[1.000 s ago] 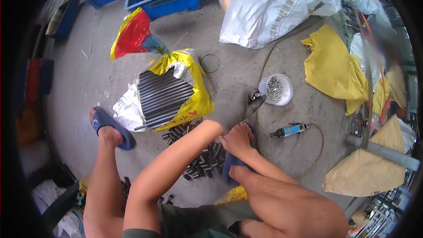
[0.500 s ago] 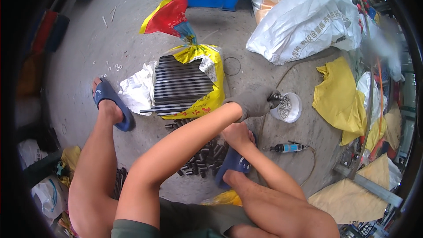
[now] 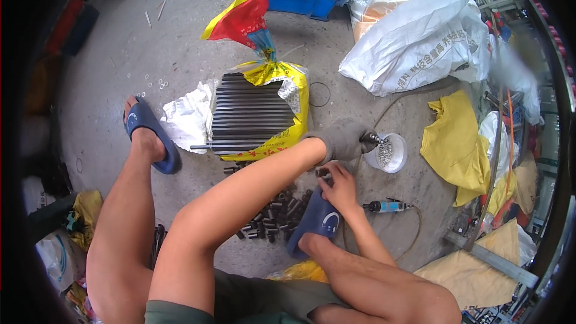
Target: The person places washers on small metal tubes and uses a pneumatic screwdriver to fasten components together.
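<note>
Forearm (image 3: 264,181) slants rightward, gloved left hand (image 3: 348,139) near white tub (image 3: 401,157)

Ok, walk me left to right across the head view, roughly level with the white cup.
Blue sandal on the left foot → crumpled silvery wrapping → dark rods in a torn yellow bag → gloved left hand → white cup → yellow sheet.

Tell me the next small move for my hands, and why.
Probably bring the short dark cylinder in your bare right hand toward your grey-gloved left hand, which holds small silvery metal pieces by the round white tub; the cylinder is not yet touching them.
</note>
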Motion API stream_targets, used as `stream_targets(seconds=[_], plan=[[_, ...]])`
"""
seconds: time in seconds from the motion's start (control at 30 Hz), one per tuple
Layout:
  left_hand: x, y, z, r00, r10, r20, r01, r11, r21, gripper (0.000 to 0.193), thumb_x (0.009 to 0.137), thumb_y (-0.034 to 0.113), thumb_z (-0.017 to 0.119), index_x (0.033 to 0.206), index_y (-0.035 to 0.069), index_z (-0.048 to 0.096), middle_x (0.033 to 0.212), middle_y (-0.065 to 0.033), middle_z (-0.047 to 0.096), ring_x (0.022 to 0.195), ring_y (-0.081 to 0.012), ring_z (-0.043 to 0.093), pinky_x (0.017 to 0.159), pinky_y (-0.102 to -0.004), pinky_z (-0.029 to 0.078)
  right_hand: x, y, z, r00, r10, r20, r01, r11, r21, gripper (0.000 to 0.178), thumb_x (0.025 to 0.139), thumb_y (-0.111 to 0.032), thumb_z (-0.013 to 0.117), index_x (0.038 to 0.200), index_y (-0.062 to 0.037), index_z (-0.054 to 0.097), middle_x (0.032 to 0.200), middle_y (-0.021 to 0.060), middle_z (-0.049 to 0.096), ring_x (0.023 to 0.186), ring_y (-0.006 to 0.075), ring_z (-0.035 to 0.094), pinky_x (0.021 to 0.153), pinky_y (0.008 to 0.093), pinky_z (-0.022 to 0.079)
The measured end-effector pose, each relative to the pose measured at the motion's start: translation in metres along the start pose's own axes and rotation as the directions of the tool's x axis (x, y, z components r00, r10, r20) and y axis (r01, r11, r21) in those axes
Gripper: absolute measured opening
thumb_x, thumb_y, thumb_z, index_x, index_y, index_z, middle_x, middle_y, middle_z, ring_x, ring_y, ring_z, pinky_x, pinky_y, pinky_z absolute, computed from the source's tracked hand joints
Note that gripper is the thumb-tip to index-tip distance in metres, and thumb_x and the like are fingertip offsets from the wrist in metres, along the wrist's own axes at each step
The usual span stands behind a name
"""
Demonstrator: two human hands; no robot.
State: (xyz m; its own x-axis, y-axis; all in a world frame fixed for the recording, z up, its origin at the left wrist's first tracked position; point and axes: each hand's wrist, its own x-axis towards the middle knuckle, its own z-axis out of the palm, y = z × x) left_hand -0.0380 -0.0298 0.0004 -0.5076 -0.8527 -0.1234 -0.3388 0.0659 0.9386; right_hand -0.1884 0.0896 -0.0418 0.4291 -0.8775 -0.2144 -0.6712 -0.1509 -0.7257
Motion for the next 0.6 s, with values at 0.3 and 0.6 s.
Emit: stream_targets(seconds=[0.3,0.6], plan=[[-0.001,0.015,-0.011,0.997,-0.068,0.019,0.068,0.997,0.036,0.025,0.094,0.022,0.071,0.118,0.015,0.075,0.105,-0.0173,0.075,0.098,-0.0368,0.071,0.085,-0.0434,0.055,0.032,0.005,0.020,0.932,-0.307,0.193,0.362,0.778,-0.513,0.027,0.079,-0.015,0.077,0.104,-0.0102,0.069,0.104,0.0097,0.067,0.109,0.0319,0.065,0.091,0.0435,0.054],[-0.016,-0.018,-0.011,0.994,-0.023,-0.110,-0.014,0.945,-0.327,0.028,0.098,0.011,0.068,0.125,0.005,0.072,0.114,-0.0128,0.077,0.105,-0.0149,0.071,0.093,-0.0317,0.055,0.001,-0.043,-0.039,0.987,0.158,0.029,-0.147,0.811,0.566,0.024,0.090,0.003,0.077,0.110,0.0008,0.064,0.101,0.0082,0.071,0.095,0.0119,0.069,0.076,0.0267,0.054]])
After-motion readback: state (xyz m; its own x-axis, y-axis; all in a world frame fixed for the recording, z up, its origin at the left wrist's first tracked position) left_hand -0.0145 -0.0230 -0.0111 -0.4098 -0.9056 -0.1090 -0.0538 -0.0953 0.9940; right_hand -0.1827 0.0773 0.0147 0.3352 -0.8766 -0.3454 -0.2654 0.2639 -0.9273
